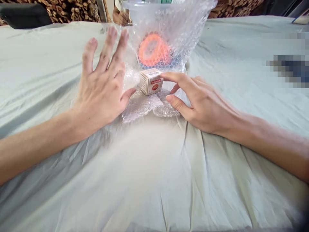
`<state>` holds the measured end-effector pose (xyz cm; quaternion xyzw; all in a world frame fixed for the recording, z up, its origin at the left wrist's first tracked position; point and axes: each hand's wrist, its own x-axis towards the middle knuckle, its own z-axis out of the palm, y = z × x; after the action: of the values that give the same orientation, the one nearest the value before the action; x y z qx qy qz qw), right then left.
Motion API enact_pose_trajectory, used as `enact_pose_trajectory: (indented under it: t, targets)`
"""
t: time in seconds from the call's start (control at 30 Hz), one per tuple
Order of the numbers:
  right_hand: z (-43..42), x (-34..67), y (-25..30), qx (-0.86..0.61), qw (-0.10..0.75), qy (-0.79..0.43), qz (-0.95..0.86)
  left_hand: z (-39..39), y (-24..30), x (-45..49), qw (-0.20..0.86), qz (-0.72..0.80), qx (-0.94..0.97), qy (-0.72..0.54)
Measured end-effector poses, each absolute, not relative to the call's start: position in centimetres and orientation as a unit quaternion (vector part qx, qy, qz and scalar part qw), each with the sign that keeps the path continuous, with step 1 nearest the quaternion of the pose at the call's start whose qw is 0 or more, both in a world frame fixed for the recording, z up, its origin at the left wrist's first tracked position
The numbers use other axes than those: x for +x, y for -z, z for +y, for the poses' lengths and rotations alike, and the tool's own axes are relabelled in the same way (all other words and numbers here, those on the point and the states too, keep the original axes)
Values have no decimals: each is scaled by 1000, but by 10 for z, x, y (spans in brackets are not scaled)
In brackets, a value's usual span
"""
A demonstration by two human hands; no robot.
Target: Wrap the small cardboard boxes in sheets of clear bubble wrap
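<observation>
A small white cardboard box (150,82) with a red label stands on a sheet of bubble wrap (142,104) spread on the table. My right hand (198,100) reaches in from the right, its forefinger resting on the box's top right edge and its thumb apart below. My left hand (102,83) hovers flat just left of the box, fingers stretched out and spread, holding nothing. Behind the box the bubble wrap rises up, and an orange ring (153,50) shows blurred through it.
A pale grey-green cloth (154,180) covers the whole table, creased toward me. Another person's hand (122,16) shows at the far edge, behind the raised wrap. A dark object (21,14) lies at the far left corner, with stacked wood behind.
</observation>
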<state>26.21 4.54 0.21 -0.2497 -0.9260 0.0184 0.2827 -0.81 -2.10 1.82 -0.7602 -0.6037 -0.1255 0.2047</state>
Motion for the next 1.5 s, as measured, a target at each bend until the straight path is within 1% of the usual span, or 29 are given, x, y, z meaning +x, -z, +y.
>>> enact_pose_trajectory:
  t: [0.17,0.27,0.33,0.43,0.5,0.67,0.77,0.87,1.0,1.2,1.3,1.4,1.5]
  targets:
    - [44,264,-1,-298,311,-43,-901,-7,-14,-22,104,-637,-758,93]
    - [43,265,0,-305,323,-36,-895,-7,-14,-22,85,-583,-796,138]
    - [43,265,1,-282,336,-15,-898,-8,-14,-21,61,-541,-822,168]
    - [46,265,3,-254,359,21,-898,-9,-13,-23,4,-520,-832,192]
    - [47,266,3,-256,363,35,-895,-7,-12,-25,-17,-509,-837,198]
    - [46,269,-1,-273,351,50,-894,-5,-14,-26,-5,-481,-861,166]
    - [46,270,0,-272,346,46,-897,-7,-18,-25,-30,-471,-869,150]
    - [50,272,4,-264,342,47,-901,-8,-19,-25,-58,-470,-867,159]
    - [57,274,9,-257,333,29,-907,-6,-16,-27,-58,-476,-861,168]
    - [62,272,9,-204,377,8,-904,-6,-16,-28,-49,-478,-863,155]
    - [63,271,12,-187,396,-40,-898,-9,-18,-27,-47,-484,-859,159]
    - [59,271,12,-195,419,-88,-882,-11,-18,-25,-55,-495,-850,170]
    - [51,272,8,-233,421,-85,-873,-12,-18,-23,-52,-499,-849,168]
